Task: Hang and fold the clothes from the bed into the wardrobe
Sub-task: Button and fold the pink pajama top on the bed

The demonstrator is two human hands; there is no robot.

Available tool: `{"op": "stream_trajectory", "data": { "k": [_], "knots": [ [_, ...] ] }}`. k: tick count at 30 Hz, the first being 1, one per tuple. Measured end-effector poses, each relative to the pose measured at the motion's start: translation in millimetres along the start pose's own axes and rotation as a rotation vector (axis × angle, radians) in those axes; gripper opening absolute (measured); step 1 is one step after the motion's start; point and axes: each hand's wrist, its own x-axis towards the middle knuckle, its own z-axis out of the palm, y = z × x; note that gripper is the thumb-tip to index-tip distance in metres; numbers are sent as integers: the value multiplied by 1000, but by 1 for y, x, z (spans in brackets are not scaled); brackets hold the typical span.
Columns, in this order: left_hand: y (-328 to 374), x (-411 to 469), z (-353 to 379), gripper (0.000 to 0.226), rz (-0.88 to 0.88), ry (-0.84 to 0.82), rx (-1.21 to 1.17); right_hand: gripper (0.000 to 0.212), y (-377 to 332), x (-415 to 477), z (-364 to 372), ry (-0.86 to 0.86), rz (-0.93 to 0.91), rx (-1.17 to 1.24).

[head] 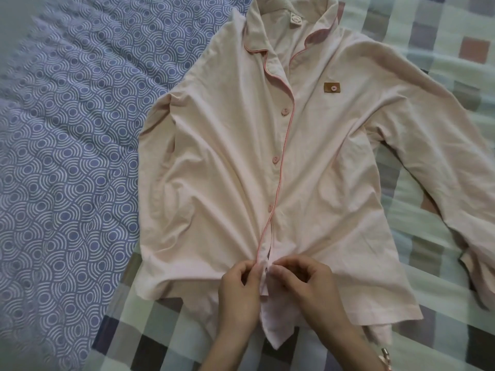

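1. One pale pink pyjama shirt [321,156] lies front up and roughly flat on the checked bed sheet [442,36]. Its collar points away from the person and its hem lies nearest them.
2. Two hands meet at the bottom of the shirt's front opening. The left hand [237,295] pinches one edge of the opening and the right hand [305,287] pinches the other. The fingers [278,271] of both are curled tight on the cloth, which puckers towards them.
3. Three small round pink buttons [276,158] show in a row up the front. A fourth sits on one brown rectangular patch [332,88] at the chest.
4. One narrow line of pink piping [285,145] runs along the collar and down the front edge. One small label [294,18] sits inside the neck, its print too small to read.
5. One long sleeve [428,124] spreads out and bends down towards the right edge of the view. The other sleeve cannot be made out clearly among the folds on the left side.
6. Whatever sits between the fingertips is hidden by the hands.
7. The shirt cloth looks soft, thin and creased.
8. One patterned quilt [67,156], blue with white concentric arcs, lies on the left, blurred at its far edge. The shirt's left shoulder overlaps it.
9. A small metal and pink item [385,356] at the right wrist is cut off by the frame.
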Motion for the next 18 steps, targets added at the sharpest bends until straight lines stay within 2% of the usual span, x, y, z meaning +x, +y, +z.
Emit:
{"op": "stream_trajectory", "data": {
  "k": [6,11,18],
  "knots": [
    [0,-2,-1,17,-53,31,-165,21,-2,-2,7,11,-20,-39],
    [5,-10,3,15,-24,105,-268,15,4,-2,12,109,3,-58],
    [6,-14,13,14,43,217,-182,13,2,-3,12,100,-1,-35]
  ]
}}
